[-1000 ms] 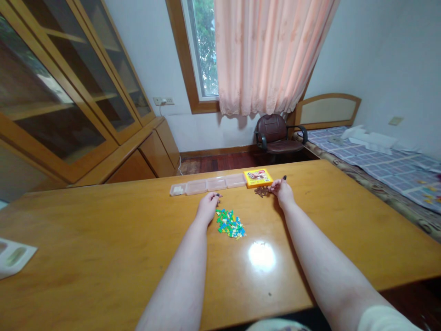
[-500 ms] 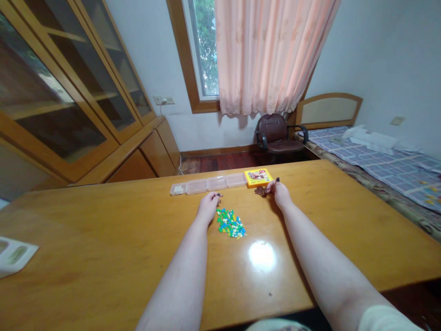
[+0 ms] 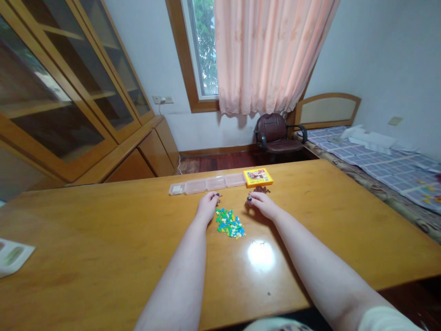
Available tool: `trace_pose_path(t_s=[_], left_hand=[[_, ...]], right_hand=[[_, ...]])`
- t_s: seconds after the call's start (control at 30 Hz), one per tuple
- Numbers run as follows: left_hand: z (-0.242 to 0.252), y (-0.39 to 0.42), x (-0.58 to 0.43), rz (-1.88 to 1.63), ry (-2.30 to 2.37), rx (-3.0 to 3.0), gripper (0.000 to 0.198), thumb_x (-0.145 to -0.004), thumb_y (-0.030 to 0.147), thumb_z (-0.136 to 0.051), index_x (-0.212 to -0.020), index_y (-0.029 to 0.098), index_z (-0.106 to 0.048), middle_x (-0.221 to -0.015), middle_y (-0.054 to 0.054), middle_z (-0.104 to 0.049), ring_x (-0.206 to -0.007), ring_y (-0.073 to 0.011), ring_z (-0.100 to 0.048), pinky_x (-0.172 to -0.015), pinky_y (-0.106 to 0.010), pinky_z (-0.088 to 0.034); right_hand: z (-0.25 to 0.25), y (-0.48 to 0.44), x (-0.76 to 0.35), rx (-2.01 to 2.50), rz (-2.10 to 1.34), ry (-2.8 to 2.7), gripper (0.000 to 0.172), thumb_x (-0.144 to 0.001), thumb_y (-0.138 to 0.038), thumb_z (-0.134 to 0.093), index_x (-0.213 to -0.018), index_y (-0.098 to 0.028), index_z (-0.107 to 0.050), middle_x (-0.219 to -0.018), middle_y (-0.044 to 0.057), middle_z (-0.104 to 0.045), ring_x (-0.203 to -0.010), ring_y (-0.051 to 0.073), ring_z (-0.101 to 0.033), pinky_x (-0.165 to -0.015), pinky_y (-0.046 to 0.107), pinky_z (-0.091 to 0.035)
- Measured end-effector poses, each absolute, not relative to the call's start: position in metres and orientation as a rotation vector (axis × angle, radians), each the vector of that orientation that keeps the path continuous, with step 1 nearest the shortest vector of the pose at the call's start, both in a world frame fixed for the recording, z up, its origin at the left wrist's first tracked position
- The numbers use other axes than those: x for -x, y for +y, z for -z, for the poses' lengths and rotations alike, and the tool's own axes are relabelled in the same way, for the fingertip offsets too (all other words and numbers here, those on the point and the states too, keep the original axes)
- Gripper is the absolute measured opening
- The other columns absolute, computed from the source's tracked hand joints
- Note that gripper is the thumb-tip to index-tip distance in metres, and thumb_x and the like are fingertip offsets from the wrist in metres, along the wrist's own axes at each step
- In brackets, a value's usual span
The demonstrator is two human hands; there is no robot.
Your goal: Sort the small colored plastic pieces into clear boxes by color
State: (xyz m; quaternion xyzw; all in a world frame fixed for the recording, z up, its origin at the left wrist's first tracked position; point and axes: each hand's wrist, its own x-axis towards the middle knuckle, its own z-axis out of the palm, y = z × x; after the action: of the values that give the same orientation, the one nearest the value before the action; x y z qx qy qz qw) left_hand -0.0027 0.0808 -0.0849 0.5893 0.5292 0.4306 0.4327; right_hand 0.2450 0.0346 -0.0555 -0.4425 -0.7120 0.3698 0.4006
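Note:
My left hand [image 3: 207,206] rests on the table just left of and behind a pile of small coloured toy bricks [image 3: 230,224] in green, blue, white and yellow. Its fingers are closed together, and what they hold is too small to make out. My right hand [image 3: 263,205] hovers over the table right of that pile, fingers curled in a pinch; I cannot tell what lies in them. Just behind it sits a small heap of brown pieces [image 3: 262,189], in front of a yellow box [image 3: 257,177] with printed pictures.
A row of clear plastic compartments [image 3: 197,185] runs leftward from the yellow box, with something pale in the leftmost one. A white tray-like piece [image 3: 17,256] lies at the table's left edge. Beyond the table stand a brown office chair [image 3: 274,133] and a bed [image 3: 372,161].
My right hand has moved left and slightly nearer, away from the brown heap, which now shows more fully. My left hand has stayed nearly where it was.

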Motion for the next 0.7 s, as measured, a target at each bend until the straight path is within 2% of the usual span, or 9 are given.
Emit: trace_pose_path(t_s=[0.37, 0.53, 0.63, 0.7], left_hand=[[0.084, 0.082, 0.003, -1.055, 1.335, -1.494, 0.028, -0.074, 0.035, -0.048, -0.085, 0.015, -0.064, -0.066, -0.001, -0.059, -0.062, -0.0141, -0.055, -0.059, -0.024, -0.041], [0.085, 0.082, 0.003, -1.059, 1.331, -1.482, 0.028, -0.073, 0.035, -0.049, -0.085, 0.015, -0.065, -0.067, -0.001, -0.061, -0.062, -0.0141, -0.055, -0.059, -0.024, -0.041], [0.084, 0.081, 0.003, -1.061, 1.326, -1.477, 0.028, -0.073, 0.034, -0.049, -0.085, 0.015, -0.065, -0.068, -0.002, -0.061, -0.065, -0.0146, -0.056, -0.060, -0.024, -0.041], [0.083, 0.081, 0.003, -1.056, 1.325, -1.476, 0.028, -0.074, 0.033, -0.048, -0.086, 0.015, -0.065, -0.068, -0.002, -0.061, -0.065, -0.0147, -0.056, -0.060, -0.024, -0.041]], right_hand=[[0.057, 0.038, -0.244, 1.197, -0.908, -1.797, 0.037, -0.084, -0.045, -0.046, -0.058, -0.019, -0.049, -0.060, 0.000, -0.051, -0.064, 0.015, -0.048, -0.066, 0.027, -0.038], [0.061, 0.041, -0.249, 1.235, -0.797, -1.716, 0.033, -0.082, -0.044, -0.047, -0.061, -0.019, -0.050, -0.064, 0.001, -0.054, -0.065, 0.016, -0.051, -0.064, 0.027, -0.040], [0.060, 0.046, -0.265, 1.363, -0.513, -1.591, 0.030, -0.084, -0.041, -0.042, -0.075, -0.018, -0.058, -0.077, 0.004, -0.062, -0.074, 0.019, -0.055, -0.071, 0.031, -0.044], [0.060, 0.050, -0.279, 1.435, -0.346, -1.558, 0.035, -0.087, -0.039, -0.037, -0.096, -0.017, -0.062, -0.101, 0.009, -0.064, -0.095, 0.022, -0.056, -0.086, 0.036, -0.042]])
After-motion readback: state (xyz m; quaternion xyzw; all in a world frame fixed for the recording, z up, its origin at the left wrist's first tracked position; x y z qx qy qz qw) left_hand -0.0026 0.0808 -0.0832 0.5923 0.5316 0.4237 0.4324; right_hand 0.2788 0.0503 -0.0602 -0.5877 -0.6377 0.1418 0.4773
